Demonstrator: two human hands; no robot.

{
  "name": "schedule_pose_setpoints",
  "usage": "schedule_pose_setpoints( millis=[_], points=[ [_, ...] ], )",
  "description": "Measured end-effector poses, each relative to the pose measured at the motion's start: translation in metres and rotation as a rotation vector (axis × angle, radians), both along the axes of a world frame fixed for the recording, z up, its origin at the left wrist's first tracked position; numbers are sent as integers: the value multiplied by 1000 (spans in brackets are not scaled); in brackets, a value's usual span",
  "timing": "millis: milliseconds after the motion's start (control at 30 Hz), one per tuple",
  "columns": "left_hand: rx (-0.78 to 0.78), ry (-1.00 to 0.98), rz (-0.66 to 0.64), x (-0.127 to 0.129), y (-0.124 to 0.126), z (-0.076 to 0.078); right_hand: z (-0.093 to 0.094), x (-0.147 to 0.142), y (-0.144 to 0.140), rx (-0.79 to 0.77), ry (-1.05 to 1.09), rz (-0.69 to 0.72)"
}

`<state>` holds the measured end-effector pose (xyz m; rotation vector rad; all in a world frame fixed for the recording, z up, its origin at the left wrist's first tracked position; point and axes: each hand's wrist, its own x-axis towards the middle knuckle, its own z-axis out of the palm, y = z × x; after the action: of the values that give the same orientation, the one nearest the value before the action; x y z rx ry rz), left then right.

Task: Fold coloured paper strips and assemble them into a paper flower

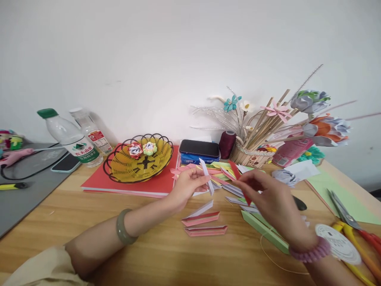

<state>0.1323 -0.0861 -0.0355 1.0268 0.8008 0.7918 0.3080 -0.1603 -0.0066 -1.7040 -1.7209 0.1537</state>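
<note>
My left hand pinches a narrow folded white paper strip that stands tilted above the wooden table. A jade bangle circles that wrist. My right hand grips a folded red paper piece close to the white strip; a pink coil band is on that wrist. Below the hands lie two folded pink paper units and a white one. Several more coloured folded strips are piled behind the hands.
A yellow wire basket holding two paper flowers sits on red folders. Two water bottles stand left. A phone, a thread spool, and a vase of sticks and paper flowers are at the back. Scissors lie right.
</note>
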Motion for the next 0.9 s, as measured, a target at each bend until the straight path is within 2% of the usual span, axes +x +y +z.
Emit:
schedule_pose_setpoints(
  millis=[67, 133, 300, 667, 900],
  points=[
    [-22, 3, -19, 2, -4, -3, -6, -15, -1, 58, 62, 162],
    [-30, 6, -35, 5, -8, -5, -11, -25, -3, 82, 72, 218],
    [-5, -12, -62, 6, -12, -6, -19, -30, -4, 121, 71, 157],
    [52, -39, -43, 5, -12, -6, -28, -34, -4, 152, 108, 275],
    [94, -72, -86, 4, -11, -6, -29, -35, -1, 200, 173, 299]
  ],
)
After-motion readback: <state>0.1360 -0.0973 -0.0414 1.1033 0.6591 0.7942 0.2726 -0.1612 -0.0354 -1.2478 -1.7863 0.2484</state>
